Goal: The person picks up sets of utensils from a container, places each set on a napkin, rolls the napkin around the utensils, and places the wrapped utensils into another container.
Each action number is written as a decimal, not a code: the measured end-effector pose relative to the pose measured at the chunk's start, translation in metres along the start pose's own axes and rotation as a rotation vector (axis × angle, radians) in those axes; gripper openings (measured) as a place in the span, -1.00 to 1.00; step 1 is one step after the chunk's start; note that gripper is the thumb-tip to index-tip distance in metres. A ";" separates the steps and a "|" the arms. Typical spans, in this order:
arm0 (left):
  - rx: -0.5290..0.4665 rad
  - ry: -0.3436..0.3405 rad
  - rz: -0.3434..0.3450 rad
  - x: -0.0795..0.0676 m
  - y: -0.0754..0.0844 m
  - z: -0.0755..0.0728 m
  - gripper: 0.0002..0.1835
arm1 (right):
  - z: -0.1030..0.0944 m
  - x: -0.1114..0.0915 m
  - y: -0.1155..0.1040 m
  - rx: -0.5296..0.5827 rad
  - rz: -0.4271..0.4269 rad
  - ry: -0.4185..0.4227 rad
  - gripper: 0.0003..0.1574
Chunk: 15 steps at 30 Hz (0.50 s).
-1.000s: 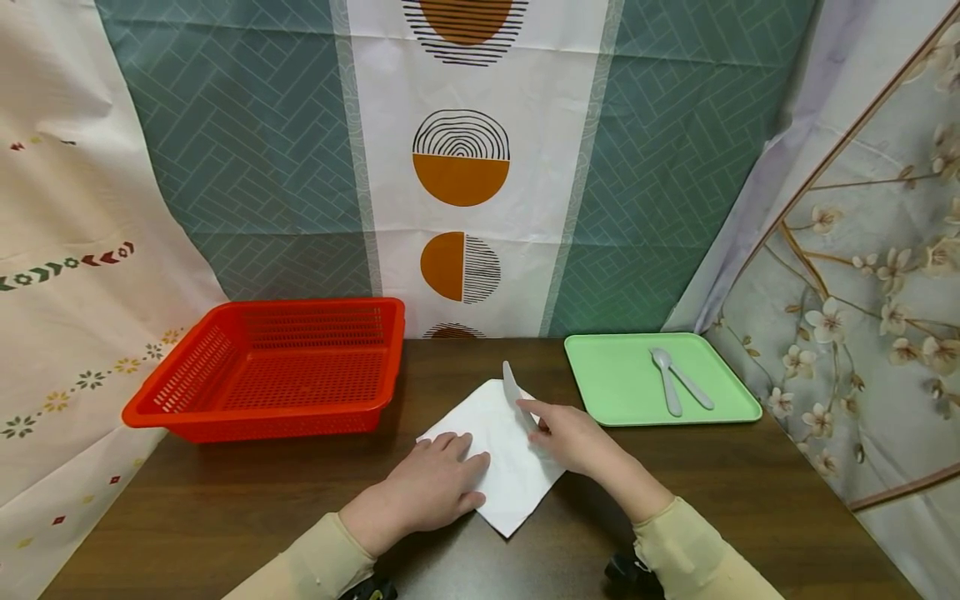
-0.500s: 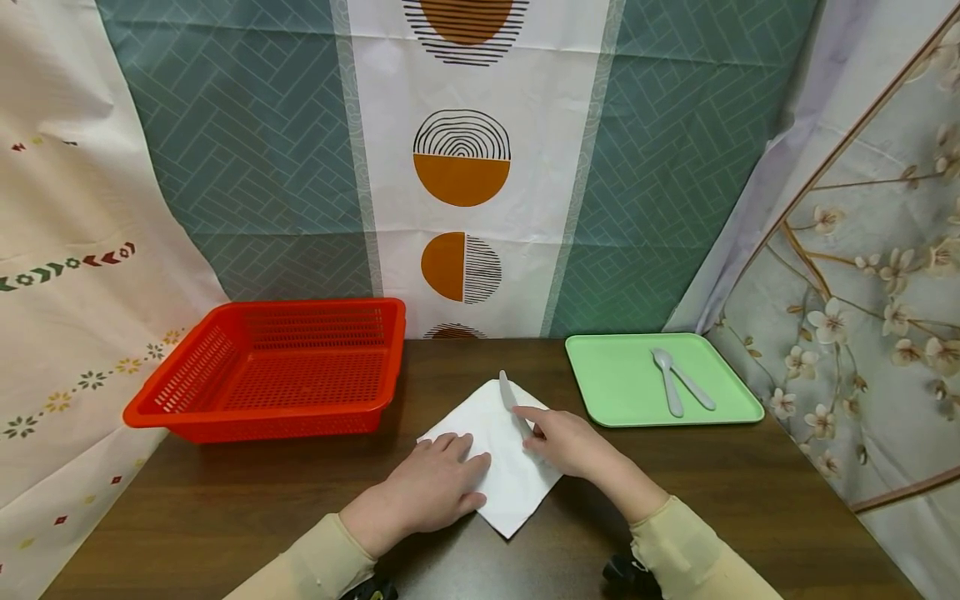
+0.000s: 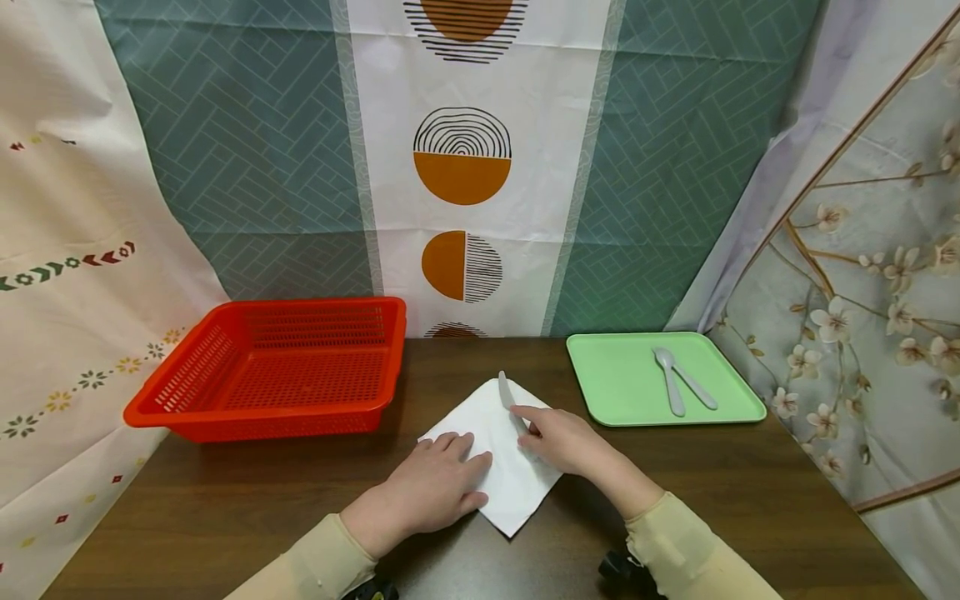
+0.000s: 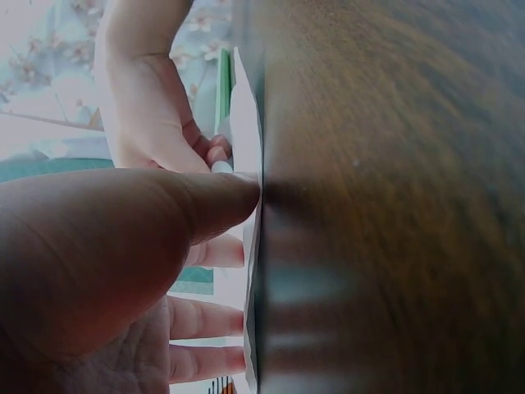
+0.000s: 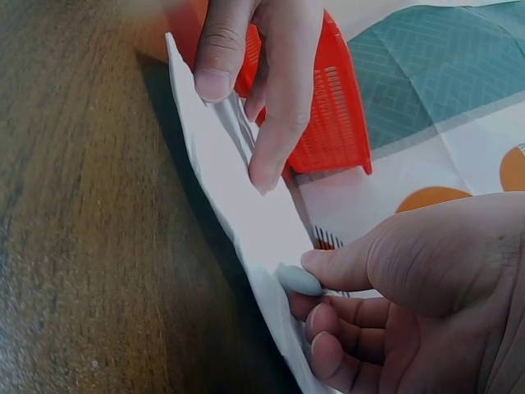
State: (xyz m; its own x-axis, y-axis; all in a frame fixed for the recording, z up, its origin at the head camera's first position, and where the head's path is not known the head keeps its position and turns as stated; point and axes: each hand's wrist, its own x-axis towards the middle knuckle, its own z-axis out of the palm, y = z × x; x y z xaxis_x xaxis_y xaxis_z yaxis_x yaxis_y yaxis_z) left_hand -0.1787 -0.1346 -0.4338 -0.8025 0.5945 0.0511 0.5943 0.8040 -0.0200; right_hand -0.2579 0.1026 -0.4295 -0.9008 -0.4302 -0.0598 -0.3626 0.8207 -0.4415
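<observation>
A white paper napkin [image 3: 504,492] lies on the table, one corner toward the person. My left hand [image 3: 435,482] rests on its left part with fingers spread, fingertips down on the paper. In the left wrist view the thumb of the left hand [image 4: 107,254] touches the napkin's near edge. Over the napkin's right half, my right hand [image 3: 566,442] pinches a light grey plastic knife [image 3: 506,392], its blade pointing away past the far corner. The rounded handle end of the knife [image 5: 300,280] shows between thumb and fingers in the right wrist view; the rest of it is hidden there.
A red perforated plastic basket [image 3: 262,423] stands at the back left. On the green tray [image 3: 611,383] at the back right lie a grey spoon [image 3: 670,383] and another grey utensil [image 3: 697,388], crossing it. Patterned cloth [image 3: 480,200] hangs behind the table [image 3: 247,500].
The knife has come down flatter onto the napkin, its tip now lower and slightly left. My right hand has shifted slightly left and down with it. The left hand stays in place.
</observation>
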 end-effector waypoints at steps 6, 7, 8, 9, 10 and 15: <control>-0.003 -0.012 -0.006 0.000 0.000 0.000 -0.43 | 0.001 0.001 -0.002 -0.013 -0.013 0.006 -0.36; -0.004 -0.016 -0.008 0.000 0.000 0.000 -0.43 | 0.002 0.001 -0.003 -0.014 -0.015 0.004 -0.37; -0.005 -0.021 -0.009 0.000 0.000 -0.001 -0.43 | 0.002 0.001 -0.003 -0.014 -0.016 0.002 -0.37; -0.006 -0.025 -0.011 0.000 0.000 -0.001 -0.42 | 0.002 0.002 -0.004 -0.013 -0.016 0.000 -0.37; -0.006 -0.028 -0.012 0.001 0.000 -0.001 -0.42 | 0.003 0.002 -0.004 -0.012 -0.016 -0.002 -0.37; 0.007 -0.021 -0.006 0.001 0.000 -0.001 -0.43 | 0.004 0.004 -0.005 -0.010 -0.031 -0.009 -0.38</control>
State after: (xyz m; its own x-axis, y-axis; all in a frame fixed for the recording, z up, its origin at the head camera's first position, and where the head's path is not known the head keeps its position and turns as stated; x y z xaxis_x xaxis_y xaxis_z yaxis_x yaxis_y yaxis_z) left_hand -0.1793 -0.1339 -0.4327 -0.8072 0.5896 0.0301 0.5890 0.8077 -0.0266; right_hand -0.2588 0.0954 -0.4313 -0.8867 -0.4592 -0.0542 -0.3931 0.8103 -0.4346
